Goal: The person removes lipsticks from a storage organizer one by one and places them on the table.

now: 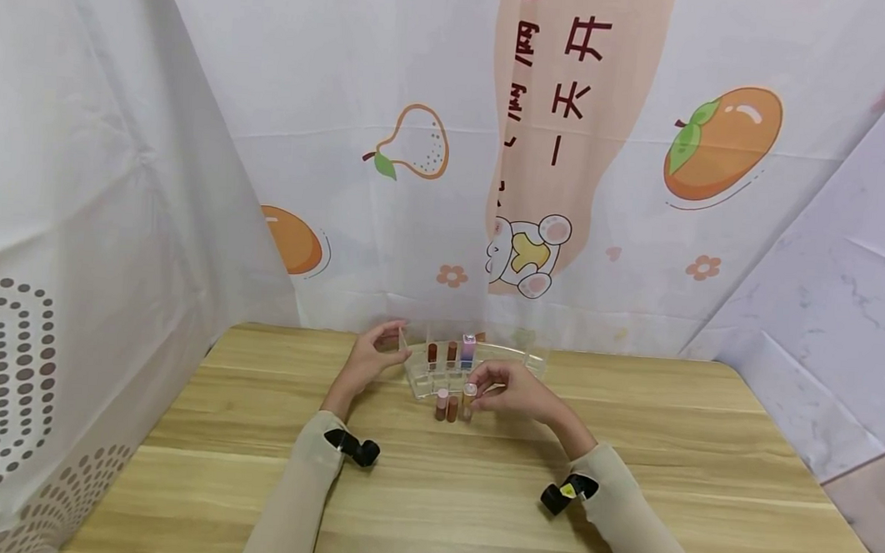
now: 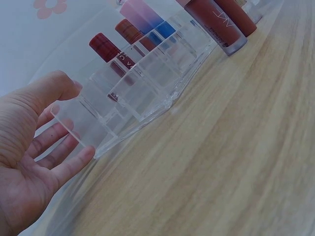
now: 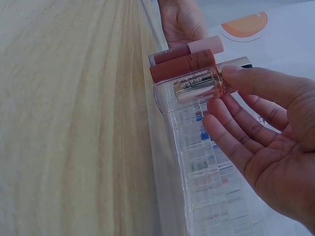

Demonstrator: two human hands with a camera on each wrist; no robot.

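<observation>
My left hand [image 1: 374, 358] grips the left end of a clear tiered lipstick organizer [image 2: 81, 123], thumb at its upper edge and fingers spread along the end wall. A dark red lip tube [image 2: 106, 48], a brown one [image 2: 129, 30] and a purple-and-blue one [image 1: 468, 351] stand in its back row. My right hand [image 1: 507, 388] pinches a clear lipstick tube with a gold-toned inside [image 3: 197, 87] between thumb and fingers, in front of the organizer. Beside that tube stand a pink-capped lip gloss [image 1: 442, 403] and a reddish-brown lip tube [image 1: 452, 409], close together on the table.
The wooden table [image 1: 430, 510] stretches toward me and to both sides. Behind its far edge hangs a white curtain [image 1: 333, 70] printed with fruit and writing. Each forearm wears a black wrist camera [image 1: 354, 447] over a beige sleeve [image 1: 292, 490].
</observation>
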